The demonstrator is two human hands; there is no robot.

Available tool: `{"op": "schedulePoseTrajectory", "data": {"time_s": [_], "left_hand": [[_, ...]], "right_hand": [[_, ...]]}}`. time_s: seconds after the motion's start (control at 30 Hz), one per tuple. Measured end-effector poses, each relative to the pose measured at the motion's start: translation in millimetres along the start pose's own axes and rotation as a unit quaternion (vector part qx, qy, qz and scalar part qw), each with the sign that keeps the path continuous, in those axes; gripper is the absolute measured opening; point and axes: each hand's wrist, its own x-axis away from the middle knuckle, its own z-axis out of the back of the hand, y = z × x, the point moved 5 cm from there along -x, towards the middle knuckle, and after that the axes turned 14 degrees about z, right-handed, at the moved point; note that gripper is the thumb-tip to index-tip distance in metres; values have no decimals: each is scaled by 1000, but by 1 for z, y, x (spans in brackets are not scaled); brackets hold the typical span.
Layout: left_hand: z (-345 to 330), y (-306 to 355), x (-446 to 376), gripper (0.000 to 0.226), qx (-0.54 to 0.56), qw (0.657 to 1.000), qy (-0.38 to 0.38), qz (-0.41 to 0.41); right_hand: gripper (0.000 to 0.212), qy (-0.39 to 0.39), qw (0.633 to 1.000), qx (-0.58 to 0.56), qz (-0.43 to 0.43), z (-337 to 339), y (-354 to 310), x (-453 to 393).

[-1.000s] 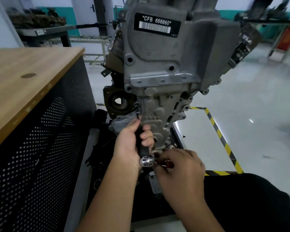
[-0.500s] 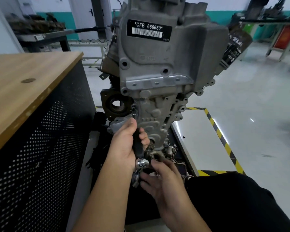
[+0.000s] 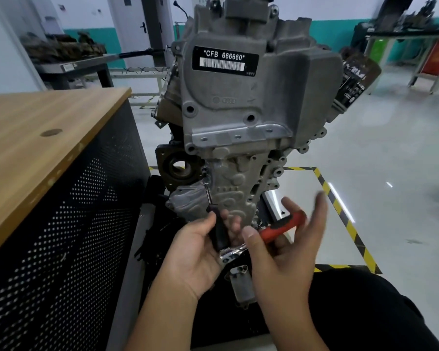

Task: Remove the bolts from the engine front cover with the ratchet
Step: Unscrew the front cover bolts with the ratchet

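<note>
One ratchet [image 3: 276, 230] sits just below the engine front cover [image 3: 238, 188], its extension on a bolt [image 3: 204, 171] at the cover's left edge. Your left hand [image 3: 198, 252] wraps the black extension; your right hand [image 3: 289, 244] hangs slack-fingered around the red handle. Steel's rigid, probably slick: take the rubber grip.

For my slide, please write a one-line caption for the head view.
Left hand grips the extension on a cover bolt; right hand swings the red ratchet handle.
</note>
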Motion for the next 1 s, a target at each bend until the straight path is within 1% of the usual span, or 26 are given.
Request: {"op": "schedulePoseTrajectory", "data": {"time_s": [0.03,0.07,0.1,0.13,0.17,0.2,0.23,0.3,0.33,0.37,0.4,0.43,0.47,0.5,0.57,0.6,0.63,0.67,0.7,0.77,0.8,0.83,0.87,0.9,0.93,1.0], "left_hand": [[-1,3,1,22,15,1000,6,-6],[-1,4,1,18,17,1000,18,-10],[-1,4,0,17,7,999,38,-13],[0,4,-1,17,-10,998,63,-19],[2,3,-2,20,-27,996,86,-29],[2,3,-2,24,-41,993,101,-38],[2,2,-2,29,-50,992,111,-45],[0,3,0,31,-59,989,122,-57],[-1,4,0,26,-65,988,128,-62],[-2,6,0,21,-75,986,133,-67],[-2,7,0,18,-86,984,137,-72],[-2,9,1,16,-92,983,139,-74],[-2,10,2,14,-93,983,138,-73],[-2,11,3,12,-91,984,133,-69],[0,13,4,11,-85,987,121,-62],[1,14,4,11,-90,987,118,-62],[2,15,5,11,-100,986,117,-64],[3,16,4,10,-109,985,118,-67],[4,17,4,10,-114,984,120,-70],[5,19,4,10,-118,981,132,-80],[5,19,3,10,-120,980,138,-84],[5,19,3,10,-118,979,139,-87],[5,19,4,10,-115,980,136,-89],[5,20,4,9,-112,981,130,-91],[4,20,5,8,-108,982,122,-93],[1,22,6,8,-93,986,101,-91]], "right_hand": [[103,69,990,-71,-97,-1,8,11],[91,129,960,-144,-200,-5,16,24],[73,152,917,-216,-300,-15,23,37],[59,130,879,-258,-379,-26,27,49],[48,96,862,-268,-419,-32,29,58],[40,67,871,-242,-423,-33,29,63],[33,46,905,-178,-384,-29,29,61],[20,1,982,1,-190,-17,19,46],[22,-48,991,95,-76,-17,9,40],[22,-83,983,165,5,-20,2,39],[16,-99,975,195,28,-23,3,41],[11,-93,980,176,-12,-25,4,43],[13,-62,987,106,-106,-26,8,44],[17,-15,974,-6,-224,-27,15,48],[26,47,879,-217,-421,-36,19,55],[30,63,835,-270,-475,-37,18,57],[30,74,813,-290,-500,-37,20,58],[28,76,819,-291,-489,-36,21,57],[24,66,850,-268,-449,-34,22,56],[10,5,951,-123,-283,-24,17,47],[9,-36,981,-32,-189,-23,11,42],[13,-68,989,34,-123,-24,8,40],[14,-74,989,33,-127,-25,9,40],[12,-47,980,-22,-190,-26,11,40],[13,1,940,-147,-308,-28,16,42],[27,74,772,-403,-486,-41,11,50]]}}
